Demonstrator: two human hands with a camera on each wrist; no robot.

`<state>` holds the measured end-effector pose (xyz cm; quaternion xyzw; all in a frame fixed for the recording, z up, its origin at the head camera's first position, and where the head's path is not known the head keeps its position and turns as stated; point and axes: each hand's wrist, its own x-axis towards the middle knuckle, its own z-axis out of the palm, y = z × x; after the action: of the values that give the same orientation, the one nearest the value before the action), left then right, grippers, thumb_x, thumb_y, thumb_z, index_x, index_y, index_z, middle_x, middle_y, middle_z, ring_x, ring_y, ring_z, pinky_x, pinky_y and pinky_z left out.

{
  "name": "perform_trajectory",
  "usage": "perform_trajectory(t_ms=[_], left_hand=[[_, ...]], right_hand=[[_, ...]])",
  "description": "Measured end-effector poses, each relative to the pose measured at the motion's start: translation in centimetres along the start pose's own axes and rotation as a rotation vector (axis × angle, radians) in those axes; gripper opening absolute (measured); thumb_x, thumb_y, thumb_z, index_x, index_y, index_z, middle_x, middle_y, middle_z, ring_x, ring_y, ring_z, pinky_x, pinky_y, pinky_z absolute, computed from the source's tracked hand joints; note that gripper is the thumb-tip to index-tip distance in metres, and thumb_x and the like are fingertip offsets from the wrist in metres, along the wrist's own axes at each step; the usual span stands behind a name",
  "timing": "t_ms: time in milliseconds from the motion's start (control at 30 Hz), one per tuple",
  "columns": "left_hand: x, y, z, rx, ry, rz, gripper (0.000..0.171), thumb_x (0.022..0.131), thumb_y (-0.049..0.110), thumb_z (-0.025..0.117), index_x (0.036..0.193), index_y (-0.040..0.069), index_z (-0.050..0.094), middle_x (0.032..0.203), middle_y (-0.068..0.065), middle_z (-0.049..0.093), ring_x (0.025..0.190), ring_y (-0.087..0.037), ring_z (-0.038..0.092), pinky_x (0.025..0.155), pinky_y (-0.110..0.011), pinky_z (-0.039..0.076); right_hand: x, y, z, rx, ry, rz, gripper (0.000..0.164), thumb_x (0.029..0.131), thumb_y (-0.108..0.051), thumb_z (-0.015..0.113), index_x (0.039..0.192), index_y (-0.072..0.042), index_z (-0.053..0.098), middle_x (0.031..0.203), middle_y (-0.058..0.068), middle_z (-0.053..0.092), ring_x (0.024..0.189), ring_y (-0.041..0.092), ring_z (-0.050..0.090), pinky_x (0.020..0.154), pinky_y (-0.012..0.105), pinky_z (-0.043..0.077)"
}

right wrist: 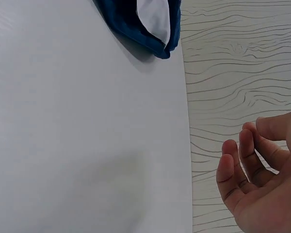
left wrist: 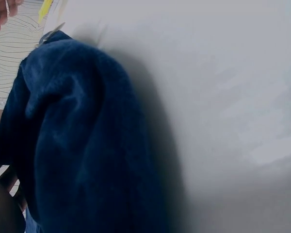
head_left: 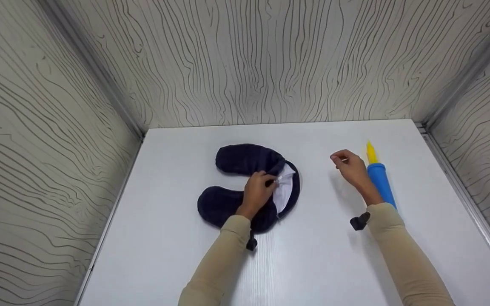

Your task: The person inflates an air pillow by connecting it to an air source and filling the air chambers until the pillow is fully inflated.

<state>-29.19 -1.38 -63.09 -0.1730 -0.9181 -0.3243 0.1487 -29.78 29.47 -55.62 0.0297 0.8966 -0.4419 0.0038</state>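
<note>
A dark navy U-shaped neck pillow (head_left: pixel 245 158) lies on the table, its curved end to the right. Along that curve the cover is unzipped, and a white inner part (head_left: pixel 285 191) shows through. My left hand (head_left: pixel 257 191) reaches over the pillow and pinches at the opening, by a small pale piece on the white part. In the left wrist view, the blue cover (left wrist: pixel 87 126) hides most of that hand. Off to the right, my right hand (head_left: pixel 351 168) hovers above the table with fingers loosely bent and nothing held, as the right wrist view shows.
A blue hand pump (head_left: pixel 380 180) with a yellow nozzle (head_left: pixel 371 153) lies at the right, partly beneath the right forearm. The white table (head_left: pixel 164 255) is enclosed by wood-grain patterned panels (head_left: pixel 253 63) behind and at both sides.
</note>
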Motion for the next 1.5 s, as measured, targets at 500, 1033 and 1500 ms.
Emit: perform_trajectory(t_ms=[500, 1033, 1500], left_hand=[[-0.1, 0.0, 0.1, -0.005, 0.011, -0.009, 0.019, 0.093, 0.026, 0.084, 0.107, 0.013, 0.085, 0.101, -0.005, 0.075, 0.094, -0.025, 0.070, 0.085, -0.038, 0.059], [0.1, 0.0, 0.0, 0.002, 0.000, -0.032, 0.020, 0.094, 0.028, 0.082, 0.109, 0.015, 0.085, 0.107, -0.006, 0.076, 0.099, -0.026, 0.072, 0.089, -0.040, 0.059], [0.1, -0.3, 0.1, -0.012, 0.009, -0.017, 0.020, 0.092, 0.026, 0.084, 0.108, 0.014, 0.085, 0.106, -0.006, 0.076, 0.099, -0.026, 0.071, 0.089, -0.039, 0.059]], right_hand=[[-0.6, 2.0, -3.6, -0.086, 0.143, -0.096, 0.032, 0.111, -0.023, 0.057, 0.122, 0.004, 0.070, 0.120, 0.028, 0.070, 0.109, 0.038, 0.065, 0.082, 0.020, 0.044], [-0.6, 4.8, -7.0, -0.141, 0.142, 0.011, 0.039, 0.111, -0.024, 0.052, 0.132, 0.008, 0.061, 0.129, 0.031, 0.062, 0.115, 0.043, 0.060, 0.081, 0.028, 0.046], [0.1, 7.7, -7.6, -0.268, 0.038, 0.171, 0.069, 0.108, -0.033, 0.053, 0.151, 0.018, 0.035, 0.145, 0.045, 0.038, 0.132, 0.060, 0.037, 0.108, 0.072, 0.042]])
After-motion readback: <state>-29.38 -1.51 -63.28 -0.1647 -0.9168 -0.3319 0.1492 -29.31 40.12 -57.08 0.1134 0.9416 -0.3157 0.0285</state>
